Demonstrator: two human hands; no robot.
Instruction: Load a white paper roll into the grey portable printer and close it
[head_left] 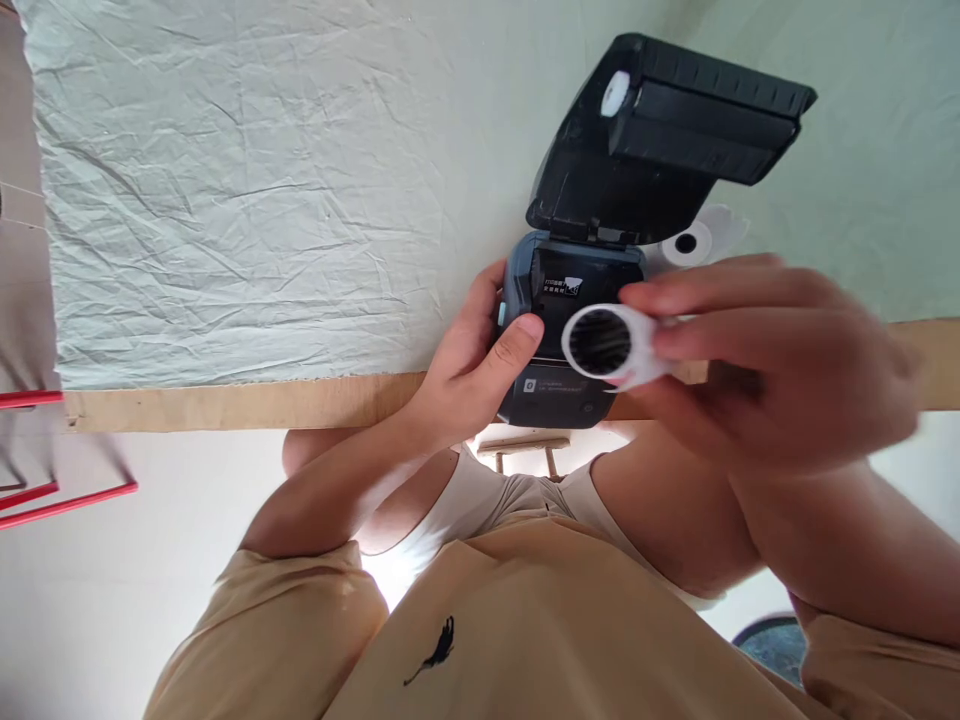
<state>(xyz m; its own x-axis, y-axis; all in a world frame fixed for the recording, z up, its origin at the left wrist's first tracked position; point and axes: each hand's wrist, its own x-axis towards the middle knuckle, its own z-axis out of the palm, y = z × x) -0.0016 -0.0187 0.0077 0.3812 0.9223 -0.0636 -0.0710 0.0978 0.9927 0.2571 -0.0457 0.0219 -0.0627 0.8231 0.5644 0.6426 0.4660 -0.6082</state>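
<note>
A black and blue-grey label printer (556, 395) lies at the table's front edge, its lid (622, 190) swung up and back on the hinge. My left hand (480, 365) grips the printer's left side, with the thumb resting on its top. In my right hand (780, 350), a white paper roll (637, 345) with a wide dark core is pinched by the fingertips, just over the right part of the printer's open bay. Behind that hand, a second white roll (701, 238) with a small dark core sits on the cloth beside the lid.
A wrinkled pale green cloth (255, 200) covers the table, leaving a bare wooden strip (247, 403) along the front edge. Red-edged metal bars (71, 505) stand at the far left. Below the table, part of a wooden stool (525, 443) shows between the legs.
</note>
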